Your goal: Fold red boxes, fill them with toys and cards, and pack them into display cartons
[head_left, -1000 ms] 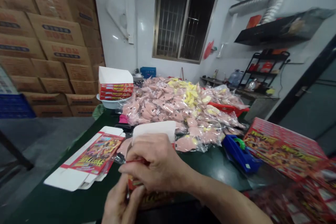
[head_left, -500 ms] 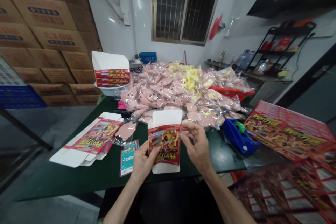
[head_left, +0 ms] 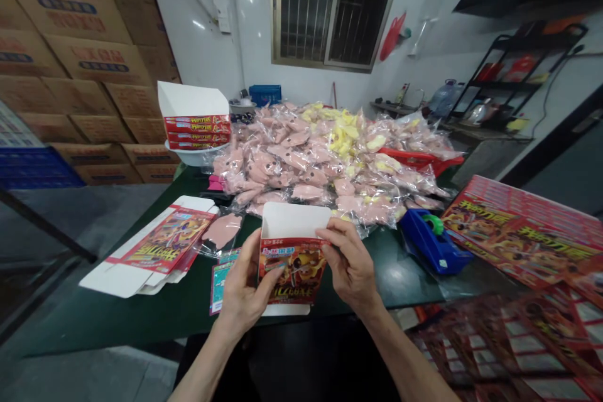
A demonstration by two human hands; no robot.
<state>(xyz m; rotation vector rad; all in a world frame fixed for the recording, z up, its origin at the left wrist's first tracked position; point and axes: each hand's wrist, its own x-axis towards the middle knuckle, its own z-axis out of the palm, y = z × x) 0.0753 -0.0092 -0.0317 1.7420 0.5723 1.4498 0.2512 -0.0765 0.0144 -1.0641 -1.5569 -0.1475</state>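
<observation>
The printed carton sits between the hands, its long axis running up and away from the person, white flap open at the far end. The left hand wraps its near left side, thumb across the face; the right hand pinches its right edge. The left hand partly hides a teal card on the tabletop. Whether the carton holds anything cannot be seen

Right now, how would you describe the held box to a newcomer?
Above the green table, before the bagged pink heap, the left hand and right hand hold a red printed carton. Unlike the flat blank beside it, it is open.
</observation>
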